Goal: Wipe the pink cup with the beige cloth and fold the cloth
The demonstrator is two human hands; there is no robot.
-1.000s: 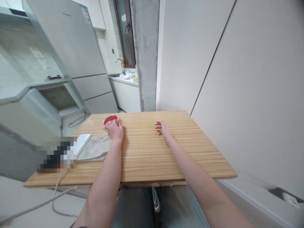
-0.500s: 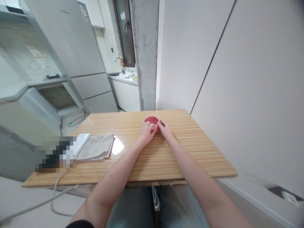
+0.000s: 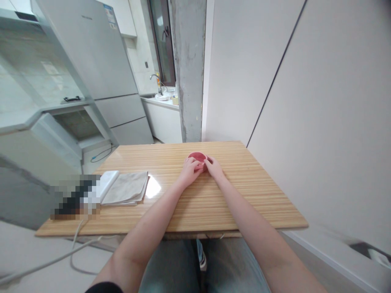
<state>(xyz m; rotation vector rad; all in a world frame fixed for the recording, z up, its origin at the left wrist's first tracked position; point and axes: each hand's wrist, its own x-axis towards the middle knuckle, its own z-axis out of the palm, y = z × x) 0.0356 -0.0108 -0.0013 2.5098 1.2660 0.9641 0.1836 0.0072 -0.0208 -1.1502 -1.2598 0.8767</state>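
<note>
A round pink bowl-like container [image 3: 198, 155] is at the far middle of the wooden table, its opening facing up. My left hand [image 3: 192, 170] curls over its near left rim, the fingers bent and hiding part of the front. From the right, my right hand [image 3: 214, 167] grips the near right rim between thumb and fingers. The fingertips of both hands come close together at the front edge. Whether anything lies inside the container is hidden.
On the left of the table [image 3: 259, 195] lie a folded grey cloth [image 3: 126, 188], a white object [image 3: 109, 182] and a blurred-out dark item. Pale cables [image 3: 49, 262] hang off the front left edge. Behind stand a fridge [image 3: 100, 61], a sink counter and a concrete pillar [image 3: 190, 73].
The whole view has shifted slightly, so things appear a little farther right. Both hands stay on the pink container with almost the same hold.
</note>
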